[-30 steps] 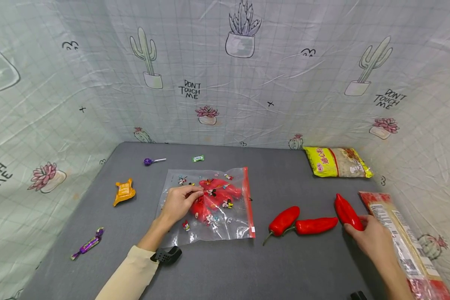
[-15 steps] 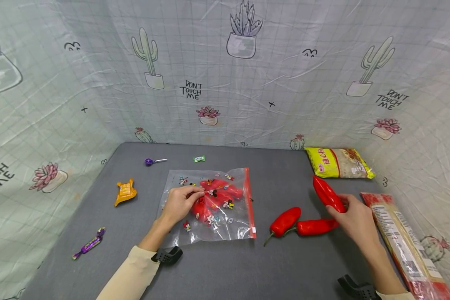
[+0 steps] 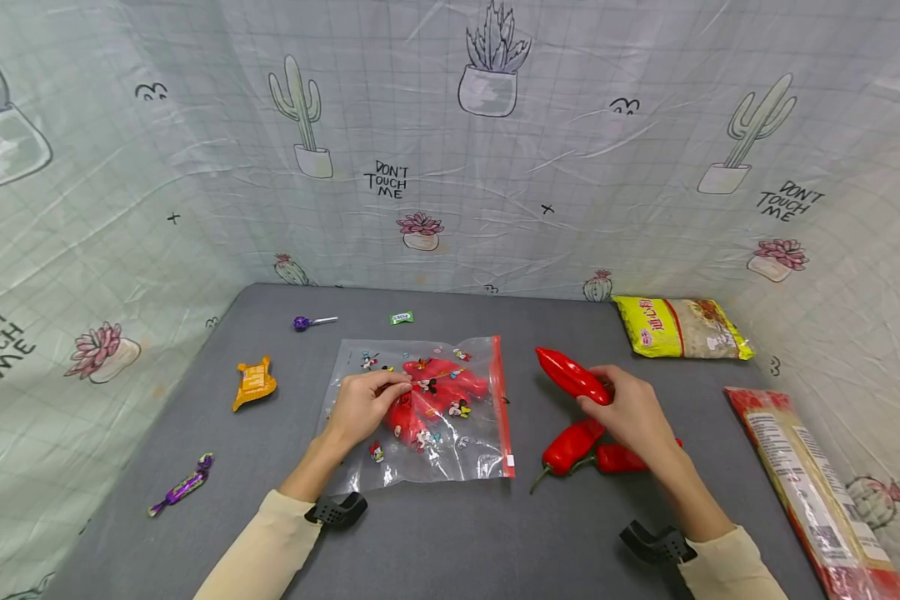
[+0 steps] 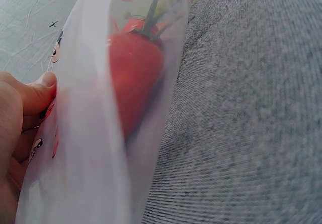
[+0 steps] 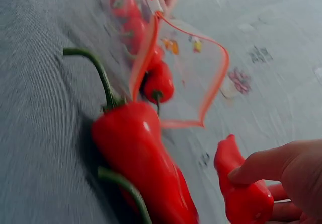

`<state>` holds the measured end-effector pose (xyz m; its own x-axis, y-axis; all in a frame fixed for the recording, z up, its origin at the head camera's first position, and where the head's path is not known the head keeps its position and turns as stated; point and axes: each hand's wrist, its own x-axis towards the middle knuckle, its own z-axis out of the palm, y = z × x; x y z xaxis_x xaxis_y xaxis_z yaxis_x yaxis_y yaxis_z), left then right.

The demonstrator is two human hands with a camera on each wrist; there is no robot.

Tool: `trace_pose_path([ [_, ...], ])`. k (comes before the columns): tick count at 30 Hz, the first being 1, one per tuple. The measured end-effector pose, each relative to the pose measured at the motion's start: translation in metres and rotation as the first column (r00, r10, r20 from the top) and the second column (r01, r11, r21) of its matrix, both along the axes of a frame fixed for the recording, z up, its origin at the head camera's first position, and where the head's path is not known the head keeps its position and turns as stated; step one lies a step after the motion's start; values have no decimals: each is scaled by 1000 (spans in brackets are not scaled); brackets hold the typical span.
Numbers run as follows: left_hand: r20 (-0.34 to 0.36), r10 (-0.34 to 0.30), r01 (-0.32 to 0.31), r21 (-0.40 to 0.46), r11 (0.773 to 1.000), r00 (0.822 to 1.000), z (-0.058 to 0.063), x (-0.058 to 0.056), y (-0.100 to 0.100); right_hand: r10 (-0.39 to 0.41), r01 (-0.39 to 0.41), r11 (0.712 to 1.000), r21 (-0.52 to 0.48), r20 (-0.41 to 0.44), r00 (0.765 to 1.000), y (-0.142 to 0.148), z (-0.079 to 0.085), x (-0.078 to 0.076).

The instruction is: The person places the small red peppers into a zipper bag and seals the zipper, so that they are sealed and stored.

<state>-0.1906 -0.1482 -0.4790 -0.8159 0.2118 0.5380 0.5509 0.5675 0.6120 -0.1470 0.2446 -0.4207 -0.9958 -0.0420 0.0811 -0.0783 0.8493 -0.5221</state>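
My left hand (image 3: 358, 408) pinches the top film of a clear zip bag (image 3: 465, 458) printed with cartoon figures. Several red peppers (image 4: 133, 78) lie inside the bag. Its red-edged mouth faces right and gapes in the right wrist view, where the zip edge (image 5: 215, 93) stands lifted. My right hand (image 3: 630, 412) grips a red pepper (image 3: 570, 373) between thumb and fingers, tip pointing toward the bag. Below that hand, two more red peppers with green stems lie on the table, one nearer the bag (image 3: 570, 446) and one partly hidden by the wrist (image 3: 621, 458).
A yellow food packet (image 3: 682, 327) lies at the back right, and a long red-and-clear packet (image 3: 810, 483) along the right edge. On the left are an orange-wrapped sweet (image 3: 255, 383), a purple-wrapped sweet (image 3: 182, 485), a lollipop (image 3: 302, 323) and a small green sweet (image 3: 402, 317).
My right hand has lifted the pepper from beside the long packet and carried it left, over the two loose peppers toward the bag. The left hand keeps its place on the bag.
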Motion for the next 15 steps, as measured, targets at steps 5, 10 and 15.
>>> trace_pose_path([
  [5,1,0,0,2,1000,1000,0,-1,0,65,-65,998,-6,26,998,-26,-6,-15],
  [10,10,3,-3,0,1000,1000,-1,-1,-1,114,-114,993,5,25,993,-49,-14,-27],
  [15,5,1,-1,-5,1000,1000,-1,-1,-1,157,-157,988,9,-1,988,-68,-22,-37],
])
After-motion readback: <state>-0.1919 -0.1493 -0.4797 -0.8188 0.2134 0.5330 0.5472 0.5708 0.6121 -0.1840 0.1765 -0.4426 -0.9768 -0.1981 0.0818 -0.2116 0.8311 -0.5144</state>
